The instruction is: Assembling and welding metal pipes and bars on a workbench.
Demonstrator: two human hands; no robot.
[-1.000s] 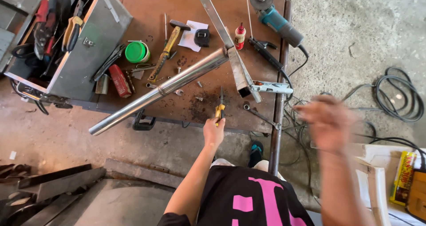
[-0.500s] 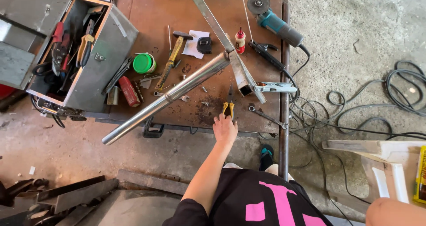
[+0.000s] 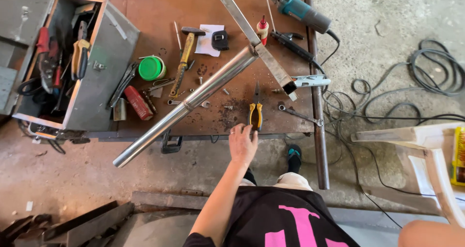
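- Head view, looking straight down on a rusty steel workbench [image 3: 160, 14] and a concrete floor.
- Left hand [image 3: 243, 143]: fingers spread and loosely open, fingertips at the bench's near edge, just touching or just short of the pliers' handles; contact cannot be confirmed. It grips nothing.
- Pliers [image 3: 255, 112]: yellow-and-black handles, lying flat near the front edge of the bench, nose pointing away from the person.
- Right hand: not in view; only a bare part of the limb [image 3: 428, 233] shows at the lower right corner, so its state cannot be told.
- Pipe [image 3: 186, 106]: shiny round tube lying diagonally across the bench, lower end overhanging the front edge, left of the pliers.
- Flat bar [image 3: 254, 38]: crosses the pipe's upper end.
- Wrench [image 3: 298, 114]: just right of the pliers.
- Hammer [image 3: 183, 58], green tub [image 3: 151, 68]: left of the pipe.
- Toolbox [image 3: 92, 72]: open, at the bench's left end.
- Grinder [image 3: 300, 10]: at the far right corner of the bench.
- Cables [image 3: 426, 77]: coiled on the floor, right.
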